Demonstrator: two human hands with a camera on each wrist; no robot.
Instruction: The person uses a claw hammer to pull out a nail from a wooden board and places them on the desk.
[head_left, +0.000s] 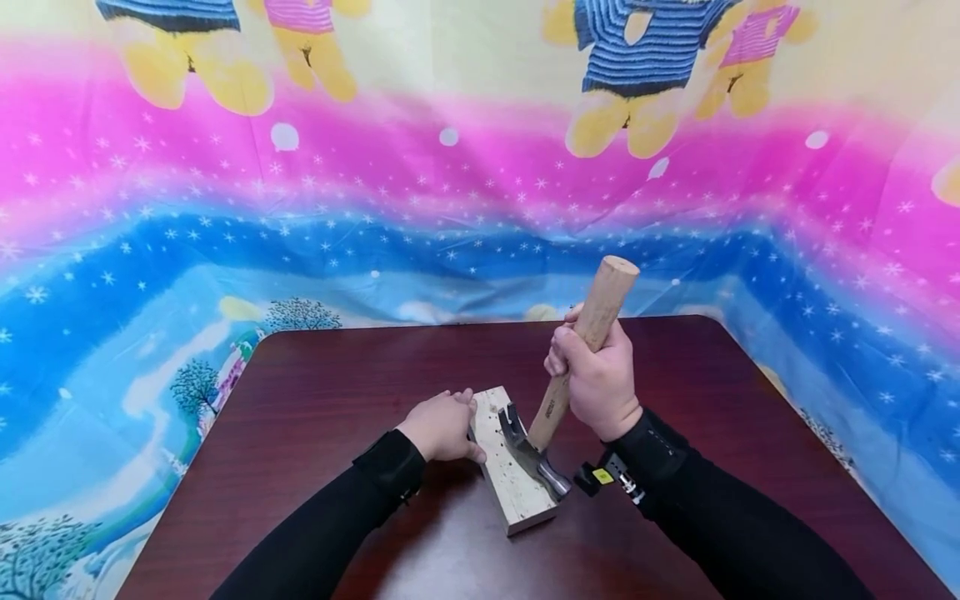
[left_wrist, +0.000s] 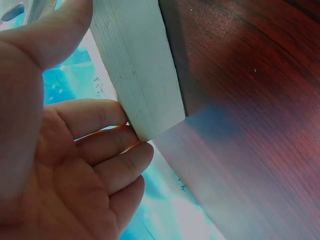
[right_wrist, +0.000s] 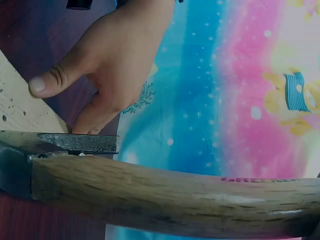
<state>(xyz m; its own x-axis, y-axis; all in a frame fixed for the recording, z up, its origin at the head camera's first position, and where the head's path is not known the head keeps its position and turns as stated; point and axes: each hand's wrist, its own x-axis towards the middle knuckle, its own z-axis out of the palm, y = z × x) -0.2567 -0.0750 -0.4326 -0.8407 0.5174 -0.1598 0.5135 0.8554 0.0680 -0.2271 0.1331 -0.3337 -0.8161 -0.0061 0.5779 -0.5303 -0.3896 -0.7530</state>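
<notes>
In the head view my right hand (head_left: 603, 385) grips the wooden handle of a claw hammer (head_left: 553, 408), which tilts up and to the right. The hammer's dark metal head lies over a pale wooden block (head_left: 513, 497) dotted with small dark holes. My left hand (head_left: 442, 427) holds the block's left edge toward its far end. In the left wrist view, the fingertips touch the block's (left_wrist: 140, 65) corner and the thumb lies along its side. The hammer's (right_wrist: 175, 195) claw and handle fill the lower right wrist view. Whether a nail is in the claw, I cannot tell.
The block rests on a dark red-brown table (head_left: 315, 500) with rounded far corners. A colourful printed cloth (head_left: 450, 192) hangs behind the table and along its sides. A small black device (head_left: 588, 477) with a yellow mark sits by my right wrist.
</notes>
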